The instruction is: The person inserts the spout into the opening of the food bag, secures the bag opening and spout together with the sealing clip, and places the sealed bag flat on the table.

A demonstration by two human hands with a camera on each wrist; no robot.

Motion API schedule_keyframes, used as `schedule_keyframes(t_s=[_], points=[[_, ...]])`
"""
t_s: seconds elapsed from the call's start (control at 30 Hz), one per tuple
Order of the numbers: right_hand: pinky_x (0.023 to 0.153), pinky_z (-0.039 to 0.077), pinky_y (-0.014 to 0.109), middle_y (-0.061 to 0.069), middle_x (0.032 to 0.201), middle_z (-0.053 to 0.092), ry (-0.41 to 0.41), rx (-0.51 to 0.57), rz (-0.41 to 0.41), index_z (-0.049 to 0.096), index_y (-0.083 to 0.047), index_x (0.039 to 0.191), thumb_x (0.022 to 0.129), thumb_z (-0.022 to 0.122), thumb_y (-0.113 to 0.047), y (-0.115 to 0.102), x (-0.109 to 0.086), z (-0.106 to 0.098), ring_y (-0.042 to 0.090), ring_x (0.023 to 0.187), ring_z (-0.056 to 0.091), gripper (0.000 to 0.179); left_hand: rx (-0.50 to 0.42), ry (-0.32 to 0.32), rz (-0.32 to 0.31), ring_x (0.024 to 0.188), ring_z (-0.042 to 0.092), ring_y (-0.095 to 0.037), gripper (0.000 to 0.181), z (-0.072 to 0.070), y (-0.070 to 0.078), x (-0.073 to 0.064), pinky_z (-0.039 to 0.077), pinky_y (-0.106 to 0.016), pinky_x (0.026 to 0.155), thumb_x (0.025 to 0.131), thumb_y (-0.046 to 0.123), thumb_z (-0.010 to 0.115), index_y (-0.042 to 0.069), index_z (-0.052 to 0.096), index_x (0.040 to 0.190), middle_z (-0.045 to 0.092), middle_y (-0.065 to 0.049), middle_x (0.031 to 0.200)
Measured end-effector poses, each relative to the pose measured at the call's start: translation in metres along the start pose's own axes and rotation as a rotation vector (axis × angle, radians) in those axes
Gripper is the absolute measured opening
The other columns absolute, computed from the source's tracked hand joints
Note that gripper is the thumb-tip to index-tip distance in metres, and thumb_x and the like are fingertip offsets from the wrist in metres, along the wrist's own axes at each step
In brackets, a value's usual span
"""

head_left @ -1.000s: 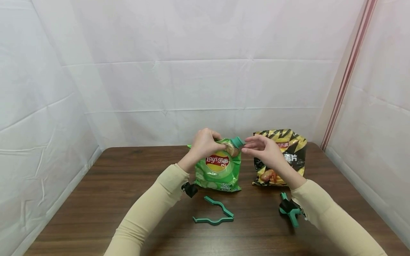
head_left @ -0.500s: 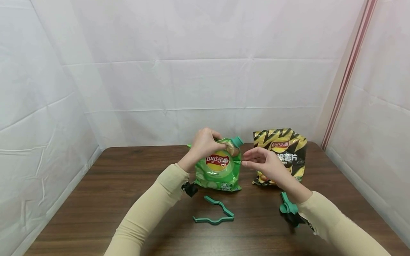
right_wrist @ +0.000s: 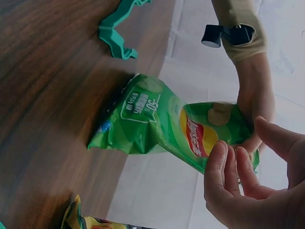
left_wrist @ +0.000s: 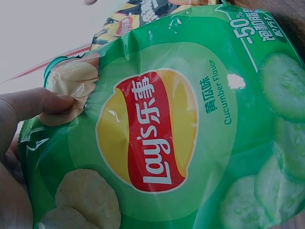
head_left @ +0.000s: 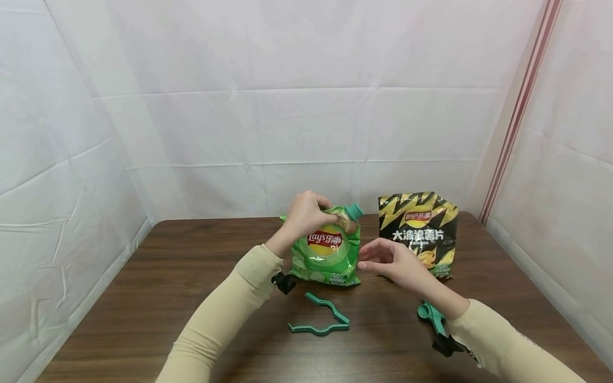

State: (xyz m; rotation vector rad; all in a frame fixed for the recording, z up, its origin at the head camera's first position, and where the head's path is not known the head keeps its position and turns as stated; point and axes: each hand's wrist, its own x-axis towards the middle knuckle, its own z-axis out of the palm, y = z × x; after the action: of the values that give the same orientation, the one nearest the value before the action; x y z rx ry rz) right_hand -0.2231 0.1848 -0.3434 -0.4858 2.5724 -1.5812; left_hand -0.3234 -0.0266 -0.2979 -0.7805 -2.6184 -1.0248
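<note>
The green Lay's chip bag [head_left: 328, 255] stands upright on the table, its cucumber-flavor print clear in the left wrist view. My left hand [head_left: 308, 215] pinches its top edge, thumb on the front. A teal round spout [head_left: 354, 211] sits at the bag's upper right corner, beside my left thumb [left_wrist: 52, 102]. My right hand [head_left: 392, 261] holds nothing; its relaxed fingers [right_wrist: 217, 164] are right at the bag's right side in the head view.
A black and yellow Lay's bag [head_left: 421, 221] stands behind my right hand. In front of the green bag lies an open teal sealing clip [head_left: 322, 331]. Another teal piece [head_left: 432, 314] shows partly under my right wrist. White sheets [head_left: 306, 127] hang around the brown table [head_left: 191, 276].
My right hand has come down from near the spout to the bag's right side, uncovering more of the black bag. The left hand and green bag have stayed in place.
</note>
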Motion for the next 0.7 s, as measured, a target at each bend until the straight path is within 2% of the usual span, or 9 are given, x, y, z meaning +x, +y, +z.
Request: schedule_keyframes(t_s=[0.17, 0.37, 0.7], points=[[0.071, 0.049, 0.038, 0.008, 0.098, 0.062, -0.038, 0.011, 0.006, 0.058, -0.005, 0.106, 0.078, 0.067, -0.028, 0.005, -0.004, 0.006, 0.023, 0.085, 0.060, 0.037, 0.001, 0.001, 0.005, 0.048, 0.053, -0.007, 0.005, 0.000, -0.001, 0.000, 0.042, -0.022, 0.046, 0.068, 0.026, 0.071, 0.023, 0.070, 0.064, 0.063, 0.010, 0.059], [0.071, 0.051, 0.038, 0.013, 0.101, 0.061, -0.115, 0.059, 0.000, 0.056, 0.000, 0.108, 0.079, 0.066, -0.027, 0.011, -0.009, 0.015, 0.022, 0.085, 0.061, 0.040, 0.002, 0.000, 0.003, 0.049, 0.054, -0.006, 0.005, 0.001, -0.001, 0.000, 0.043, -0.022, 0.046, 0.068, 0.026, 0.071, 0.022, 0.071, 0.066, 0.064, 0.009, 0.060], [0.072, 0.050, 0.042, 0.014, 0.102, 0.060, -0.175, 0.096, 0.066, 0.056, -0.002, 0.107, 0.079, 0.066, -0.025, 0.016, -0.011, 0.028, 0.020, 0.086, 0.061, 0.038, 0.011, -0.006, -0.005, 0.049, 0.053, -0.007, 0.005, 0.001, 0.000, 0.000, 0.042, -0.022, 0.046, 0.068, 0.027, 0.071, 0.022, 0.071, 0.067, 0.064, 0.009, 0.060]])
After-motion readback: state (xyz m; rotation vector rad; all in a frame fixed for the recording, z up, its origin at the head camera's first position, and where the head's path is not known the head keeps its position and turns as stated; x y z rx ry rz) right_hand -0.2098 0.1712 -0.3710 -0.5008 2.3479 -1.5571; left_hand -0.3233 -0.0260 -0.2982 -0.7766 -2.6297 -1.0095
